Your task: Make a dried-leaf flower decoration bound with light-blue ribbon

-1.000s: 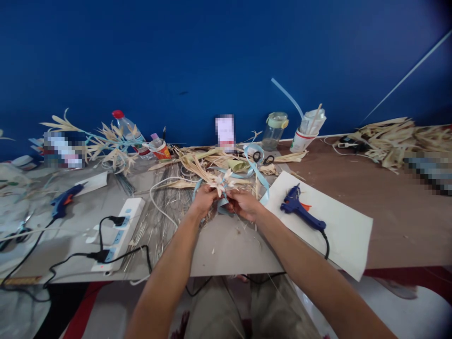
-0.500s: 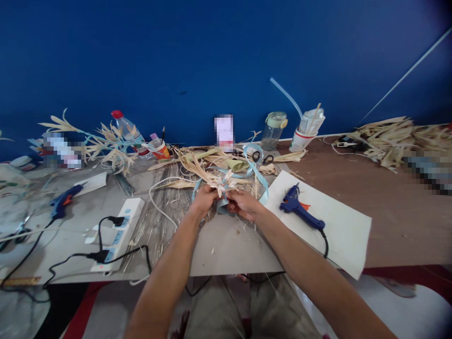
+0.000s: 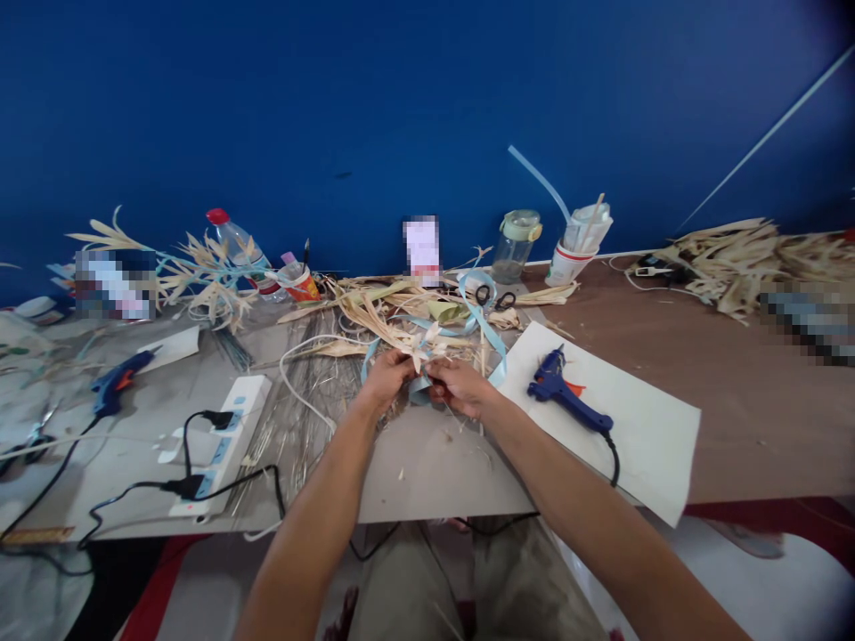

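Observation:
In the head view my left hand [image 3: 387, 381] and my right hand [image 3: 460, 386] meet over the middle of the table, fingers pinched close together. Between them sits a small pale flower [image 3: 427, 342] that looks made of dried husk; my left hand grips it near its base. A light blue ribbon [image 3: 492, 338] loops up behind my right hand, and a piece of it hangs between both hands. My right fingers are closed on the ribbon just under the petals. The fingertips and the flower's stem are partly hidden.
Behind the hands lie dried husks [image 3: 374, 307] and black-handled scissors [image 3: 495, 298]. A blue glue gun [image 3: 567, 392] rests on white board [image 3: 641, 445] at right. Left are thin wires [image 3: 294, 409], a power strip [image 3: 223, 445] with cords and another glue gun [image 3: 124, 381]. A jar [image 3: 517, 245] stands behind.
Both hands stay almost in the same place around the flower, with only slight finger movement. The whole view has shifted a little.

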Action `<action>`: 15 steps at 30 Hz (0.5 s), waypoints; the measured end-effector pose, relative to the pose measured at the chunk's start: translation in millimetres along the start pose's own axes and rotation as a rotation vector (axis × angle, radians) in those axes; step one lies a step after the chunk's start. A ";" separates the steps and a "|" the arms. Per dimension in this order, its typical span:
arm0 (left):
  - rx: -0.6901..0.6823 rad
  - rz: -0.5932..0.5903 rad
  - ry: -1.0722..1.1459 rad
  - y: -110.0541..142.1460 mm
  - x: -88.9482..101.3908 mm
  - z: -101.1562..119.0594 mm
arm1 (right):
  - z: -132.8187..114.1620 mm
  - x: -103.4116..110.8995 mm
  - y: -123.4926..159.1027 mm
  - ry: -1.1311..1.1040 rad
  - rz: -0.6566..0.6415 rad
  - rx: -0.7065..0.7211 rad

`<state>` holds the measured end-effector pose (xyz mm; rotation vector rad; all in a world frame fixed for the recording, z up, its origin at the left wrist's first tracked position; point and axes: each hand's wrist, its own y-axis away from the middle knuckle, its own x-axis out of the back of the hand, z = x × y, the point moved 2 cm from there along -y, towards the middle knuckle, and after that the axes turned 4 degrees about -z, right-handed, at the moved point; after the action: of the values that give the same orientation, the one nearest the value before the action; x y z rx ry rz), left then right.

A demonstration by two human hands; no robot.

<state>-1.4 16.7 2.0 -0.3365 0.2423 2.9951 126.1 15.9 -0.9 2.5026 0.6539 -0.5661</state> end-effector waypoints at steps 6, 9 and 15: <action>0.004 0.053 0.114 0.7 1.4 3.5 | -1.5 5.2 -0.5 -0.043 -0.009 -0.059; 0.000 0.043 0.096 -0.6 2.5 2.2 | -3.9 7.0 -0.7 -0.035 0.026 -0.025; -0.034 -0.026 0.029 -1.5 1.2 1.0 | -3.1 4.1 -0.9 0.085 0.017 0.112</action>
<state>-2.6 18.5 2.5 -0.3837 0.1884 2.9731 129.7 19.7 -0.8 2.6466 0.6478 -0.5053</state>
